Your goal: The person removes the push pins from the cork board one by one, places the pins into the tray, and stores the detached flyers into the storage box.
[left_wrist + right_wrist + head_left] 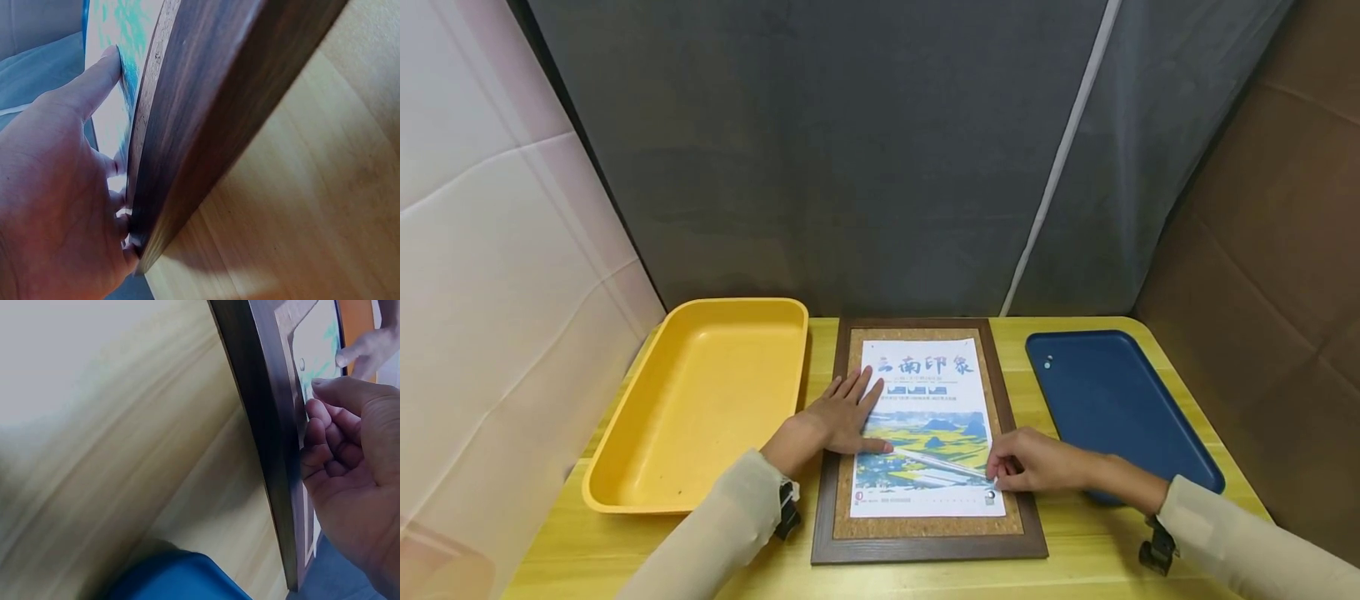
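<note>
A printed poster point(925, 375) with large blue characters and a landscape picture lies on a cork board point(940, 527) in a dark wooden frame point(925, 550). My left hand point(842, 417) rests spread over the poster's left side, fingers straight, with the thumb extended across the picture. At the poster's lower right edge is my right hand point(1030, 460), its fingers curled and its thumb close to the index fingertip. In the right wrist view, the right fingertips point(319, 383) sit right at the paper. I cannot tell whether they pinch anything small.
Left of the frame stands a deep yellow tray point(700, 400). A shallow blue tray point(1120, 400) lies to the right, with small whitish bits point(1048, 362) near its far left corner. Behind the wooden table point(760, 558) hangs a grey curtain point(820, 167).
</note>
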### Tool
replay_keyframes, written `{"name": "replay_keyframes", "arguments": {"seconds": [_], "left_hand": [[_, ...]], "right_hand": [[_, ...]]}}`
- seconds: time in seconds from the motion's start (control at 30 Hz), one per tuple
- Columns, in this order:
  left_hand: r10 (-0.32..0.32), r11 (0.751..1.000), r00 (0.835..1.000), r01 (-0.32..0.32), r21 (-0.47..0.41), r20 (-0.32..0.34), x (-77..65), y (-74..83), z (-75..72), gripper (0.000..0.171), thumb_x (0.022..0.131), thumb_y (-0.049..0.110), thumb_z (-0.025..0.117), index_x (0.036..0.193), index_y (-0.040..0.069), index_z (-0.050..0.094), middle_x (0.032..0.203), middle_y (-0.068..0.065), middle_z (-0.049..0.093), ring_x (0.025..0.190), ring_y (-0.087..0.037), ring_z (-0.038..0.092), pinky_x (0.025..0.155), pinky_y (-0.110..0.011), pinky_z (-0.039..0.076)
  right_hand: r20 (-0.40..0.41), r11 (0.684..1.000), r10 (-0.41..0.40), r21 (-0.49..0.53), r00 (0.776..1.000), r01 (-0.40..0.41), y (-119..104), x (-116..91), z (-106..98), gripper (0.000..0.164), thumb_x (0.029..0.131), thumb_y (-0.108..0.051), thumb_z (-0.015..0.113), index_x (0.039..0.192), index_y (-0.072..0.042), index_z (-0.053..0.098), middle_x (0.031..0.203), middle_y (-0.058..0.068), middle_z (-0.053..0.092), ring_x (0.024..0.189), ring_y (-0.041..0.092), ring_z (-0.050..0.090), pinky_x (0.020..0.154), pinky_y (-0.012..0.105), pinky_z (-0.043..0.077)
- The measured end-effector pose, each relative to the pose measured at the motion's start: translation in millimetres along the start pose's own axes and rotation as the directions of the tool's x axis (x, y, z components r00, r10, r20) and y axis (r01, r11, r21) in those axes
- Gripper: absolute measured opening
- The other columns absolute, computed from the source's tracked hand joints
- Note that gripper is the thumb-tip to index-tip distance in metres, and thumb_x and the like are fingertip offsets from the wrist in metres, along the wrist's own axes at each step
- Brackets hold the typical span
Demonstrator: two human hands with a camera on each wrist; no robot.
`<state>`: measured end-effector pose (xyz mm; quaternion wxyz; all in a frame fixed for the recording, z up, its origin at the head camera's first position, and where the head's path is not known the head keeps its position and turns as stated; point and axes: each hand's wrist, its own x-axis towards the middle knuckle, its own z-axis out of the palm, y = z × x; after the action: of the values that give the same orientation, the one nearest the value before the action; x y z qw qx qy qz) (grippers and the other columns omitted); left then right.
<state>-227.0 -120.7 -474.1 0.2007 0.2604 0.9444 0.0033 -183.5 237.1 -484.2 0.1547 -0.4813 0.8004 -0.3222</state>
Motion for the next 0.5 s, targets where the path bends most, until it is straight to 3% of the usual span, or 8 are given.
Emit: {"name": "replay_keyframes", "arguments": {"seconds": [0.5], "left_hand": [[-0.004, 1.0, 1.0, 0.004, -0.003, 0.001, -0.6, 0.8, -1.3, 0.111, 0.094, 0.079, 0.053, 0.172, 0.013, 0.008, 0.179, -0.014, -0.004, 0.165, -0.034, -0.001, 0.132, -0.054, 0.005]], "right_hand": [[0.002, 0.999, 0.029, 0.021, 1.0, -0.029, -3.0, -2.8, 11.8, 0.011, 0.096, -0.004, 0.076, 0.092, -0.015, 0.075, 0.079, -0.01, 0.062, 0.069, -0.008, 0.05, 0.059, 0.016, 0.048]]}}
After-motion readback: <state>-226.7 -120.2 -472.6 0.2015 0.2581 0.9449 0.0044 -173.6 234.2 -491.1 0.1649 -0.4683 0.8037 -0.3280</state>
